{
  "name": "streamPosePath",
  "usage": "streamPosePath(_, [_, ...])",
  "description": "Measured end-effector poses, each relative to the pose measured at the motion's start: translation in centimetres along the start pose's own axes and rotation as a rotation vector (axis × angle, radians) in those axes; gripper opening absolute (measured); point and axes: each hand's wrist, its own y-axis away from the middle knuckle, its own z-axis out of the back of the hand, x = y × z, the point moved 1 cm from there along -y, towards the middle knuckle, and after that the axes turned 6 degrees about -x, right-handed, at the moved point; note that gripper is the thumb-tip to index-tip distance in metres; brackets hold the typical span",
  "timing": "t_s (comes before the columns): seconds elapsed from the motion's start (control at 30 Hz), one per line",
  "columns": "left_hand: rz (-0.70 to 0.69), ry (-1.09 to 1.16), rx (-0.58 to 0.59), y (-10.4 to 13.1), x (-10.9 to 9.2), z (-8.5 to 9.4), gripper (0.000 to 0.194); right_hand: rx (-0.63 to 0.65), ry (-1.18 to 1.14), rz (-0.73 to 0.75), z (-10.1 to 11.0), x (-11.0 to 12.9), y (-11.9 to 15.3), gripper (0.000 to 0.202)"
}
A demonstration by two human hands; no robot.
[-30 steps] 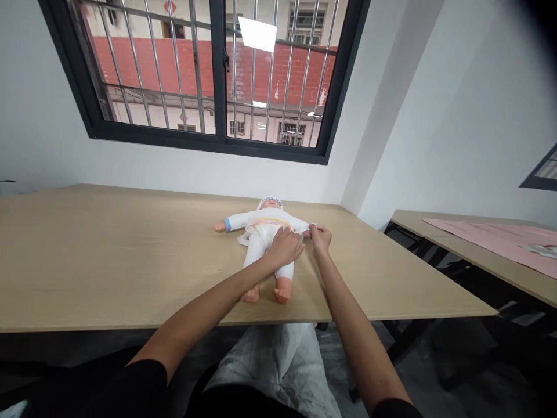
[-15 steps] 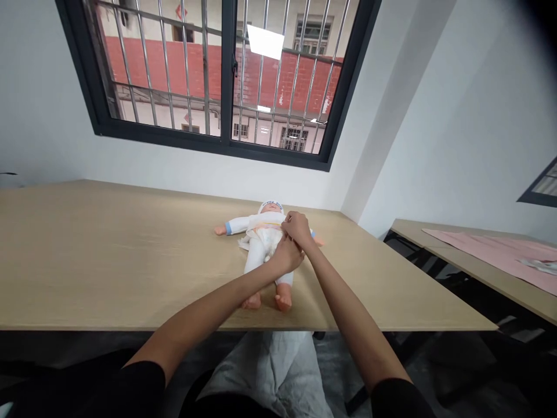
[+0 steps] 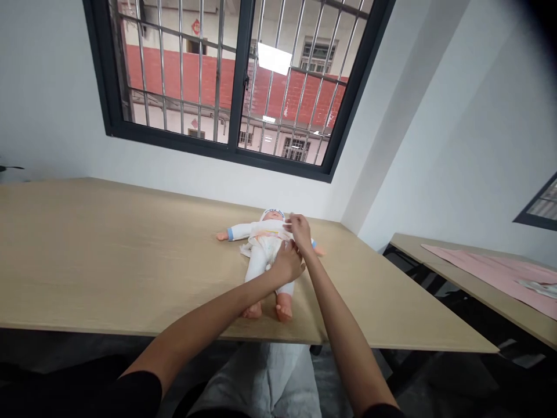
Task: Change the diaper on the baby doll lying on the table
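Note:
A baby doll [image 3: 257, 264] lies on its back, head toward the window wall and feet toward me. It wears white clothes with blue cuffs and a white cap with blue marks. A white diaper [image 3: 270, 242] with a yellow-orange band wraps its waist. On the diaper's right side rests my left hand [image 3: 288, 264], its fingers curved but apart. Just above it, over the doll's side, is my right hand [image 3: 300, 229], slightly blurred, fingers loosely apart with nothing visible in them. My hands hide part of the doll's right-hand hip and arm.
The light wooden table [image 3: 143, 255] reaches the wall under a barred window [image 3: 217, 148]. Its near edge runs in front of my lap. To the right, past a gap, a second table [image 3: 404, 241] carries a pink cloth [image 3: 474, 264] with a whitish item on it.
My hands were close together at the diaper's side. The right hand has lifted away a little and loosened its fingers, and the left fingers have spread. The view has tilted slightly upward.

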Motion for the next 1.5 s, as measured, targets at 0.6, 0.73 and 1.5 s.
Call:
streamPosePath(0.6, [0.423,0.431,-0.135,-1.1,9.5,4.3,0.028,-0.448,0.291,0.016,4.0,-9.4,3.2,0.028])
streamPosePath(0.73, [0.519,0.568,-0.123,0.8,14.2,4.5,0.031,-0.444,0.299,0.027,3.9,-9.4,3.1,0.027])
streamPosePath(1.5, [0.497,0.829,-0.162,1.6,13.7,3.8,0.015,-0.157,0.093,0.225,0.9,-3.1,3.9,0.032])
